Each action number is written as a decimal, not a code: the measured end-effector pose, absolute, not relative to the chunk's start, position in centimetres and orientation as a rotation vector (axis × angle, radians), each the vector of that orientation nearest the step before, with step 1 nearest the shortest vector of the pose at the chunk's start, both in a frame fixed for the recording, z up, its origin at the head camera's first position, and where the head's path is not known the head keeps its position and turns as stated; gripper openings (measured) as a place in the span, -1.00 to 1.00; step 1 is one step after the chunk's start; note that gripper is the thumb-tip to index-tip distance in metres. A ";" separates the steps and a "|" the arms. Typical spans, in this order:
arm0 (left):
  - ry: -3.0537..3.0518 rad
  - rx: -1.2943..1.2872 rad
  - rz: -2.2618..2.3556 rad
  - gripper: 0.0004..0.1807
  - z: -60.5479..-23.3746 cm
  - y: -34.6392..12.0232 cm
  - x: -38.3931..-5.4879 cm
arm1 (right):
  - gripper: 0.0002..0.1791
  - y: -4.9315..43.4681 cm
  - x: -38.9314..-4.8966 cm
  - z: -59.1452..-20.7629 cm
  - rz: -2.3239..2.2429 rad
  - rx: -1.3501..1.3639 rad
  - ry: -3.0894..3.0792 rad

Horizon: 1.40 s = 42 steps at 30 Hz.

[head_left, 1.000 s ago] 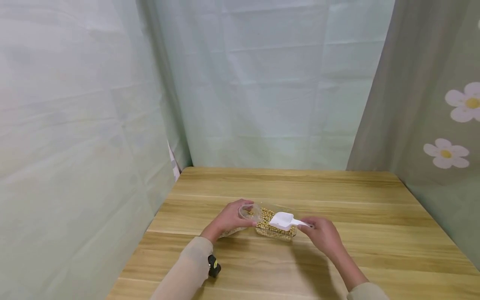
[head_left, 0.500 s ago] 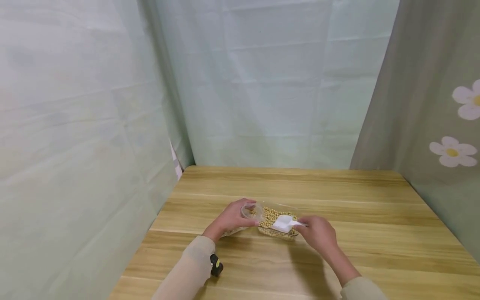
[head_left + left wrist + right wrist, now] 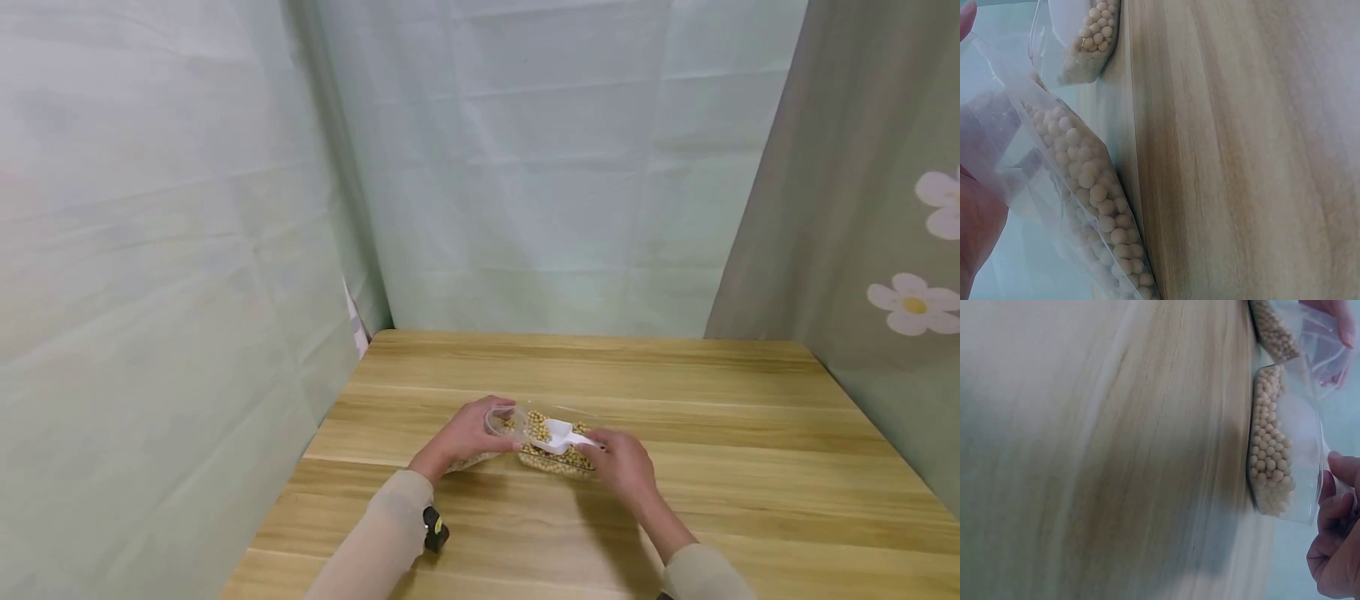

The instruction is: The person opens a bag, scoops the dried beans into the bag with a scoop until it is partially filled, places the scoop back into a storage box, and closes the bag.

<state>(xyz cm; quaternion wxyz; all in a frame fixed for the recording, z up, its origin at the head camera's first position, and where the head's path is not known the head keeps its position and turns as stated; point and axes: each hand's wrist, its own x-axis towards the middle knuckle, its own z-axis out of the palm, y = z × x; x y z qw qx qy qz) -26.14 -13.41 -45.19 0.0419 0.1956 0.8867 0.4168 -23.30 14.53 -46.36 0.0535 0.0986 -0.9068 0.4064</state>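
My left hand [image 3: 467,433] holds the mouth of a clear plastic bag [image 3: 1094,194] spread in a round opening. Pale yellow beans, like soybeans, fill its lower part, and it rests on the table. Just to its right stands a clear rectangular box [image 3: 1272,447] partly filled with the same beans. My right hand [image 3: 624,467] pinches the handle of a white scoop [image 3: 557,435]. The scoop's blade lies inside the box, low against the beans, and points toward the bag. Through the box's wall, the right wrist view shows the blade only as a pale blur.
The wooden table [image 3: 720,492] runs out on every side of the box and bag. Pale curtains [image 3: 525,167] hang behind and to the left, and a flowered grey-green one [image 3: 810,208] hangs at the right. A black wrist device [image 3: 434,530] sits at the left sleeve.
The right hand has moved left, bringing the scoop from above the box's right part down into the beans and toward the bag. The left hand keeps its hold on the bag.
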 end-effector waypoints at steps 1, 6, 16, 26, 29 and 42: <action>2.715 0.601 1.274 -0.12 -45.2 -13.4 -26.2 | -0.72 14.6 -23.3 -46.4 1.251 0.293 -2.749; 2.715 0.617 1.284 -0.14 -45.2 -13.5 -26.3 | -0.67 15.0 -23.1 -46.6 1.354 0.251 -2.730; 2.737 0.590 1.257 -0.15 -45.3 -13.7 -26.5 | -0.62 16.0 -22.6 -46.4 1.505 0.177 -2.689; 2.727 0.604 1.262 -0.14 -45.4 -13.8 -26.6 | -0.66 17.6 -22.3 -45.2 1.471 0.150 -2.702; 2.721 0.604 1.271 -0.14 -45.4 -13.8 -26.6 | -0.63 18.1 -22.3 -44.8 1.475 0.139 -2.712; 2.709 0.582 1.274 -0.13 -45.2 -13.5 -26.7 | -0.64 16.9 -22.2 -43.0 1.539 0.250 -2.687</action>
